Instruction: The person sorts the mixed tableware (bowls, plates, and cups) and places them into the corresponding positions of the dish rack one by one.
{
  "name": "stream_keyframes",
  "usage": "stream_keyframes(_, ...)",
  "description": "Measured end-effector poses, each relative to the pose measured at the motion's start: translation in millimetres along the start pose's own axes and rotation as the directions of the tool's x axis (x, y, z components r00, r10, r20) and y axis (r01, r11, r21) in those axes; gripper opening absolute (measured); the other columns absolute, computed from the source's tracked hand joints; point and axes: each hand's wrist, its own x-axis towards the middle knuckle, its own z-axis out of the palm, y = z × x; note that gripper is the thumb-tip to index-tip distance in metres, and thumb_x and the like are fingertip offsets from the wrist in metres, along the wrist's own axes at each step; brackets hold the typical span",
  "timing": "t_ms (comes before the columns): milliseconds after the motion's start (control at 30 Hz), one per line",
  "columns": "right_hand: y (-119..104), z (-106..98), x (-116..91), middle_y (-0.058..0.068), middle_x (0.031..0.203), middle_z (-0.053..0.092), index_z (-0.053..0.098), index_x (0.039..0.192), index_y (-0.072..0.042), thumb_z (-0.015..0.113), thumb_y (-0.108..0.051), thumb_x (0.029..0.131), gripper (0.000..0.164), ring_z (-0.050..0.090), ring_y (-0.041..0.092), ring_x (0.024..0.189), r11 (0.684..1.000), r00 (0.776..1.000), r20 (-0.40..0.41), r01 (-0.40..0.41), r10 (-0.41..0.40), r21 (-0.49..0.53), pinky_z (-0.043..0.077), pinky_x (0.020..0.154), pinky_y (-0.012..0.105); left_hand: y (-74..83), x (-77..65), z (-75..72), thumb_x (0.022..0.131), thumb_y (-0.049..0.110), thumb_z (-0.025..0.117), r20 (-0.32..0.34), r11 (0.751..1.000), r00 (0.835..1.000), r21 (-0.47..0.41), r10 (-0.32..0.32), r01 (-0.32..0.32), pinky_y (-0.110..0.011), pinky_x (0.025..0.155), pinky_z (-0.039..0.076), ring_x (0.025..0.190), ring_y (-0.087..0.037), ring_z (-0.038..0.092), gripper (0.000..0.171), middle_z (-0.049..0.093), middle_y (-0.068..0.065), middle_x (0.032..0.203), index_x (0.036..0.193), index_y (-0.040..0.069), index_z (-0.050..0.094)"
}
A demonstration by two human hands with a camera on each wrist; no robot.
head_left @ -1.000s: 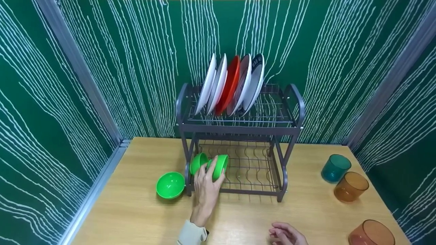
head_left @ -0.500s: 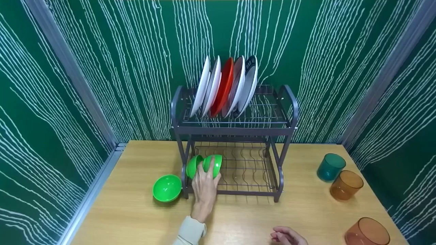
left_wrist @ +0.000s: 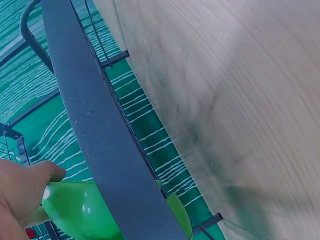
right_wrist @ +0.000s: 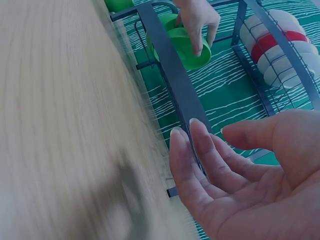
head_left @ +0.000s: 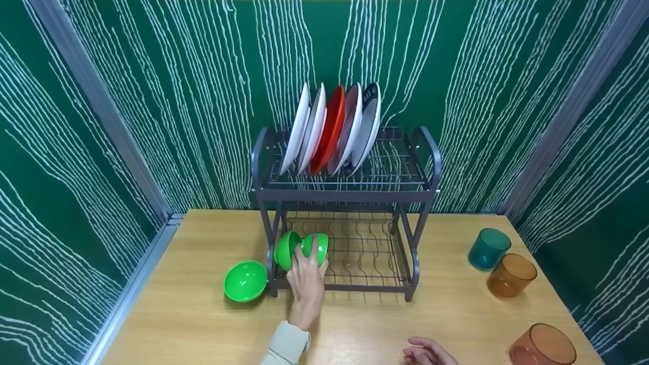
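In the head view, my left hand (head_left: 307, 284) reaches into the lower tier of a two-tier dish rack (head_left: 345, 195) and grips a green bowl (head_left: 323, 247) by its side. That bowl stands tilted on edge, right beside another green bowl (head_left: 284, 250) at the tier's left end; whether they touch is hard to tell. A third green bowl (head_left: 245, 281) sits upright on the table, left of the rack. In the left wrist view, the rack's front bar partly hides the held bowl (left_wrist: 80, 210). My right hand (right_wrist: 250, 175) hangs near the table's front, fingers loosely curled, holding nothing.
Several plates, white ones and a red plate (head_left: 328, 131), stand on edge in the upper tier. To the right on the table (head_left: 370, 324) are a teal cup (head_left: 489, 249), an amber cup (head_left: 512, 276) and an orange cup (head_left: 542, 345).
The held bowl has moved slightly left and tipped toward the bowl beside it, with my left hand still on it. The head view has shifted a little; my right hand stays about where it was.
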Motion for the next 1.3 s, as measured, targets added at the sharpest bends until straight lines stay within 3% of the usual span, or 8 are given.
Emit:
stream_keyframes(100, 1, -1, 0, 0.014, 0.099, 0.069, 0.055, 0.12, 0.006, 0.074, -0.05, 0.074, 0.074, 0.067, 0.024, 0.091, 1.0, 1.0, 0.002, -0.005, 0.005, 0.004, 0.055, 0.075, 0.033, 0.4, 1.9, 2.1, 0.067, 0.033, 0.086, -0.002, 1.0, 1.0, 0.017, 0.001, -0.001, -0.041, 0.054, 0.056, 0.085, -0.035, 0.065, 0.063, 0.059, -0.022, 0.107, 0.123, 0.018, 0.063)
stream_keyframes(300, 6, -5, 2, 0.015, 0.101, 0.068, 0.051, 0.123, 0.01, 0.07, -0.044, 0.081, 0.071, 0.066, 0.024, 0.092, 1.0, 0.997, 0.077, 0.01, -0.012, 0.028, 0.055, 0.077, 0.032, 0.6, 6.3, 3.8, 0.076, 0.038, 0.079, 0.024, 1.0, 1.0, 0.022, -0.02, 0.019, -0.039, 0.048, 0.055, 0.076, -0.036, 0.066, 0.057, 0.056, -0.026, 0.112, 0.125, 0.014, 0.062)
stream_keyframes(533, 7, -3, 0, 0.015, 0.1, 0.068, 0.053, 0.122, 0.009, 0.072, -0.045, 0.079, 0.071, 0.067, 0.024, 0.091, 1.0, 0.999, 0.035, 0.0, -0.001, 0.028, 0.055, 0.076, 0.033, 0.0, 9.2, 3.3, 0.084, 0.04, 0.071, 0.056, 0.999, 0.998, -0.021, -0.027, 0.029, -0.035, 0.043, 0.052, 0.067, -0.033, 0.065, 0.053, 0.055, -0.027, 0.112, 0.127, 0.01, 0.059)
stream_keyframes(767, 11, -4, 1, 0.015, 0.1, 0.068, 0.052, 0.122, 0.01, 0.073, -0.045, 0.077, 0.074, 0.067, 0.024, 0.091, 0.998, 0.998, 0.064, -0.007, 0.003, 0.058, 0.055, 0.076, 0.033, -2.3, 10.2, 2.9, 0.084, 0.037, 0.072, 0.045, 1.0, 0.999, -0.017, -0.004, 0.005, -0.036, 0.052, 0.055, 0.094, -0.036, 0.056, 0.052, 0.058, -0.024, 0.107, 0.122, 0.005, 0.061)
stream_keyframes(900, 11, -4, 0, 0.015, 0.1, 0.068, 0.052, 0.122, 0.009, 0.076, -0.048, 0.071, 0.08, 0.066, 0.025, 0.092, 0.998, 0.999, 0.049, -0.026, 0.023, 0.065, 0.055, 0.076, 0.034, -4.2, 10.3, 2.2, 0.083, 0.035, 0.074, 0.07, 1.0, 0.998, -0.013, -0.01, 0.011, -0.039, 0.061, 0.055, 0.097, -0.036, 0.052, 0.052, 0.059, -0.024, 0.11, 0.121, 0.003, 0.061)
stream_keyframes(1100, 16, -5, 2, 0.015, 0.1, 0.068, 0.051, 0.123, 0.01, 0.074, -0.048, 0.074, 0.079, 0.067, 0.023, 0.091, 0.997, 0.998, 0.07, -0.006, 0.0, 0.083, 0.055, 0.076, 0.034, -7.6, 9.8, 2.1, 0.086, 0.034, 0.07, 0.134, 1.0, 0.991, -0.013, -0.017, 0.019, -0.04, 0.073, 0.053, 0.101, -0.035, 0.05, 0.057, 0.057, -0.023, 0.117, 0.127, -0.002, 0.055)
stream_keyframes(1300, 21, -2, 4, 0.017, 0.098, 0.068, 0.052, 0.12, 0.013, 0.074, -0.045, 0.075, 0.077, 0.068, 0.024, 0.088, 0.995, 0.997, 0.05, 0.046, -0.05, 0.09, 0.056, 0.075, 0.034, -13.1, 7.5, 0.5, 0.081, 0.025, 0.076, 0.081, 0.999, 0.997, -0.049, 0.014, -0.011, -0.04, 0.073, 0.05, 0.095, -0.033, 0.05, 0.056, 0.057, -0.024, 0.118, 0.125, -0.004, 0.054)
